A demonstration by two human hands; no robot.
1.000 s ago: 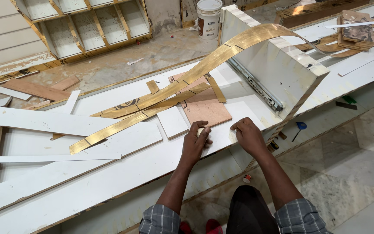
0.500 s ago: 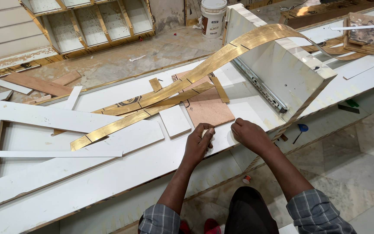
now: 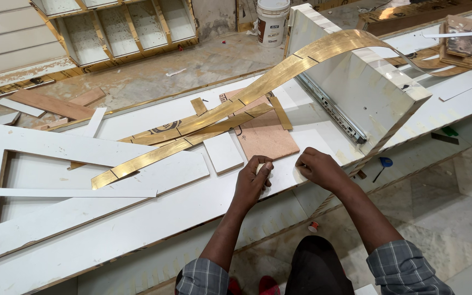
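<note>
Head view of a workbench made of long white laminate boards (image 3: 137,218). The left hand (image 3: 253,177) rests on the near board with its fingers curled around a small pale piece (image 3: 260,166), only a sliver of which shows between thumb and fingers; what the piece is cannot be told. The right hand (image 3: 318,169) lies just beside it on the same board, fingers bent and pressed together, fingertips down on the white surface; whether it pinches anything cannot be told. Just beyond the hands lie a small white rectangular offcut (image 3: 222,153) and a square of brown plywood (image 3: 266,139), side by side. Long gold-coloured strips (image 3: 203,123) cross the bench from the lower left, pass over the plywood and arch up onto a white drawer box (image 3: 367,90), which stands tilted on the bench with a metal slide rail (image 3: 331,106) along its side. A white bucket (image 3: 272,22) stands on the floor behind the bench, near a white shelf unit (image 3: 121,27).
</note>
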